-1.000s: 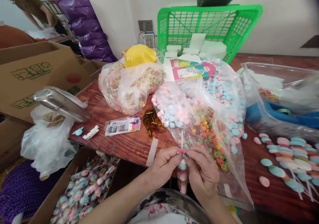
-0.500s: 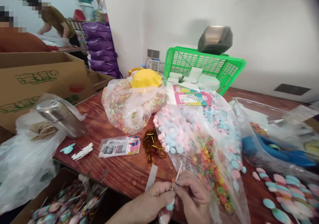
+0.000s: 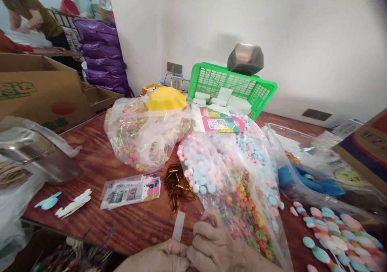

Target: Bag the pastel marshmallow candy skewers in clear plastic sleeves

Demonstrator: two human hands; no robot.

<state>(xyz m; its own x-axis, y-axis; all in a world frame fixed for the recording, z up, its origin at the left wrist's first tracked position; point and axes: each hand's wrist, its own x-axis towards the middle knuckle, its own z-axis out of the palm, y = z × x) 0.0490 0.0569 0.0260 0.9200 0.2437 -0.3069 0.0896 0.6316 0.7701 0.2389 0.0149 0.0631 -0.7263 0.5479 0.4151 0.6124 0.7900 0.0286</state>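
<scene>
At the bottom middle, my left hand (image 3: 165, 258) and my right hand (image 3: 216, 241) press together with curled fingers. What lies between them is hidden now; in the earlier frame they held a candy skewer with a white stick and a clear wrapper. A pale strip (image 3: 178, 225) lies just beyond my left hand. Behind it is a bunch of gold twist ties (image 3: 175, 183). Close to my right hand lies a clear bag of pink and blue candies (image 3: 201, 167), with ring gummies (image 3: 242, 191) in clear plastic beside them. Assembled candy skewers (image 3: 338, 231) lie at the right.
Printed cards (image 3: 130, 193), a steel flask (image 3: 45, 157) and a cardboard box (image 3: 39, 90) stand left. Farther back are a bag of small gummies (image 3: 136, 143), a yellow bowl (image 3: 166, 98) and a green basket (image 3: 266, 94). A blue tape dispenser (image 3: 311, 181) sits right. Another person (image 3: 33, 13) bends over, far left.
The view has shifted, so the table things sit farther left. My hands have come lower and closer together, my right hand has turned knuckles up, and the skewer's stick is out of sight.
</scene>
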